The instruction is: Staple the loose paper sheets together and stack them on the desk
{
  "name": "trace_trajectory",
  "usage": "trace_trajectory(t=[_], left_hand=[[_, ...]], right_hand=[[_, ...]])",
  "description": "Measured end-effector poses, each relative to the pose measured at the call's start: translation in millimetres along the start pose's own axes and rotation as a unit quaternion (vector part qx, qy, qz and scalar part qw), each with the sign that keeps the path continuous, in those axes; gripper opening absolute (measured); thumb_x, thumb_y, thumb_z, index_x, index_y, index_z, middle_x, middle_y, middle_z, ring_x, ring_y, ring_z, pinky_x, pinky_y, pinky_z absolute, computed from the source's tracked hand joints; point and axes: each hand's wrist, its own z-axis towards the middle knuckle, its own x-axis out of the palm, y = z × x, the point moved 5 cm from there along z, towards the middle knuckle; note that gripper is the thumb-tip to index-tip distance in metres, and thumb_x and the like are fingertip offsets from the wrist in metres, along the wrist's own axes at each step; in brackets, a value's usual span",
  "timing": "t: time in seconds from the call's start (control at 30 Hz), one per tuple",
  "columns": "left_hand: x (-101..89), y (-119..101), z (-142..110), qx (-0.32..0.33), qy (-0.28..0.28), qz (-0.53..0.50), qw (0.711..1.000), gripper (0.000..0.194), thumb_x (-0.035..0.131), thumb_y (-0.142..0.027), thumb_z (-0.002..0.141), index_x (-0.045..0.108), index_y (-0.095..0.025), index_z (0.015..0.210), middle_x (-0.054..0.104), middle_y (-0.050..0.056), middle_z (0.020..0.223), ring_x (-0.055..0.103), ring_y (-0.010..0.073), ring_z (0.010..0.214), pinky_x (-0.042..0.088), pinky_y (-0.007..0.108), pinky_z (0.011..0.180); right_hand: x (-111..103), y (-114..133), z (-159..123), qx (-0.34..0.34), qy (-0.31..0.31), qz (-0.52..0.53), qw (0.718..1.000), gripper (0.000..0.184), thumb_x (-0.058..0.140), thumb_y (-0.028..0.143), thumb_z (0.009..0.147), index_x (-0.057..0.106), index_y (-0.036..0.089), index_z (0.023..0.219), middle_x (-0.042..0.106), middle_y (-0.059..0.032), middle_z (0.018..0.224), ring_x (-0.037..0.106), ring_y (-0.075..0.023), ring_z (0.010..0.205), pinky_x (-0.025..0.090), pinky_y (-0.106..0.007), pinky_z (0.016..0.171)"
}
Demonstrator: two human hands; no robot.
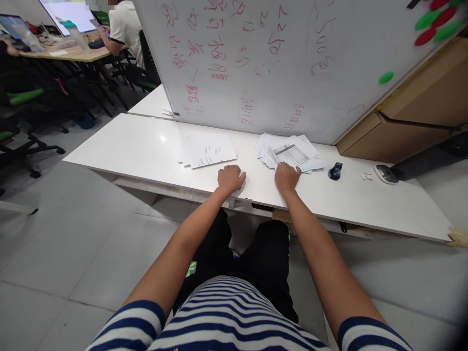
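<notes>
My left hand [230,179] rests on the white table with its fingers curled in. A small dark bit shows by its thumb, but what it holds is too hidden to name. Just beyond it lies a stack of white paper sheets [210,150] with a little print on top. My right hand [287,177] is closed at the near edge of a second, messier pile of papers [292,152], gripping a sheet there. The top of that pile bears a printed box with a dark bar.
Along the table [124,141] to the right are a dark blue object [335,171], a small white item [366,176] and a computer mouse [386,174]. A whiteboard [226,63] stands behind the papers, with cardboard boxes [387,131] at its right. A person [126,27] sits at a desk, back left.
</notes>
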Motion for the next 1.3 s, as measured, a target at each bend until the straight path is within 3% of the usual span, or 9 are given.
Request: trace_trajectory(t=[0.17,0.3,0.43,0.53,0.63,0.77,0.9,1.1,1.3], left_hand=[[0.0,0.7,-0.1,-0.015,0.002,0.001,1.000,0.031,0.044,-0.042,0.095,0.065,-0.020,0.101,0.070,0.008,0.117,0.056,0.0282,0.114,0.041,0.043,0.093],[-0.3,0.0,-1.2,-0.017,-0.008,0.003,1.000,0.035,0.040,-0.044,0.096,0.066,-0.021,0.099,0.070,0.008,0.115,0.057,0.0282,0.113,0.041,0.043,0.092],[-3.0,0.3,2.9,-0.031,-0.010,0.016,0.999,0.037,0.037,-0.041,0.098,0.067,-0.021,0.100,0.070,0.009,0.117,0.056,0.0295,0.115,0.039,0.046,0.097],[-7.5,0.3,10.5,-0.033,-0.003,0.020,0.999,0.042,0.032,-0.045,0.100,0.067,-0.021,0.101,0.070,0.010,0.115,0.056,0.0309,0.118,0.032,0.051,0.106],[-15.3,1.3,14.9,-0.037,-0.018,0.006,0.999,0.047,0.027,-0.047,0.101,0.066,-0.022,0.104,0.072,0.010,0.110,0.058,0.0302,0.114,0.028,0.053,0.108],[-23.6,1.8,8.6,-0.022,-0.054,0.010,0.998,0.052,0.023,-0.049,0.102,0.066,-0.021,0.096,0.073,0.010,0.103,0.061,0.0288,0.109,0.029,0.050,0.107],[-22.0,5.1,-2.3,-0.035,-0.034,-0.019,0.999,0.060,0.016,-0.048,0.102,0.066,-0.022,0.083,0.073,0.007,0.089,0.064,0.0244,0.098,0.028,0.049,0.109],[-28.8,5.4,-7.4,-0.067,-0.047,-0.049,0.995,0.059,0.015,-0.045,0.103,0.068,-0.024,0.092,0.072,0.008,0.100,0.060,0.0256,0.110,0.021,0.056,0.114],[-42.9,-18.8,-24.0,0.003,-0.084,0.002,0.996,0.045,0.024,-0.041,0.103,0.065,-0.025,0.105,0.069,0.008,0.118,0.052,0.0270,0.124,0.011,0.059,0.118]], right_hand=[[-19.2,0.4,-3.9,-0.026,-0.060,0.029,0.997,0.036,0.032,0.019,0.097,0.068,0.013,0.099,0.073,-0.0156,0.095,0.064,-0.0256,0.101,0.029,-0.050,0.106],[-50.7,16.7,-51.7,-0.088,-0.109,0.028,0.990,0.036,0.035,0.025,0.100,0.068,0.014,0.093,0.073,-0.0130,0.095,0.064,-0.0239,0.100,0.024,-0.049,0.109],[-60.8,54.5,-123.6,-0.181,-0.004,-0.003,0.984,0.037,0.036,0.027,0.101,0.069,0.017,0.087,0.072,-0.0078,0.082,0.063,-0.0208,0.080,0.022,-0.050,0.110],[-60.5,78.6,-153.5,-0.160,0.057,0.011,0.985,0.035,0.039,0.034,0.101,0.069,0.017,0.099,0.072,-0.0128,0.105,0.063,-0.0245,0.095,0.026,-0.050,0.107],[-62.7,89.8,-159.6,-0.138,0.082,0.013,0.987,0.041,0.038,0.042,0.100,0.064,0.019,0.121,0.060,-0.0175,0.135,0.053,-0.0335,0.122,0.027,-0.057,0.107],[-67.6,79.3,-158.5,-0.160,0.107,-0.009,0.981,0.048,0.043,0.040,0.096,0.053,0.020,0.139,0.038,-0.0192,0.155,0.027,-0.0418,0.143,0.014,-0.070,0.108],[-66.0,57.1,-159.5,-0.168,0.151,-0.033,0.974,0.052,0.041,0.020,0.093,0.048,0.024,0.145,0.043,-0.0172,0.151,0.037,-0.0378,0.136,0.023,-0.064,0.106],[-62.4,55.9,-156.8,-0.146,0.166,-0.062,0.973,0.061,0.045,0.010,0.087,0.050,0.030,0.143,0.050,-0.0169,0.139,0.048,-0.0338,0.111,0.037,-0.046,0.086],[-66.9,63.2,-157.4,-0.146,0.153,-0.004,0.977,0.067,0.045,0.009,0.084,0.043,0.025,0.149,0.049,-0.0172,0.141,0.046,-0.0349,0.118,0.036,-0.050,0.093]])
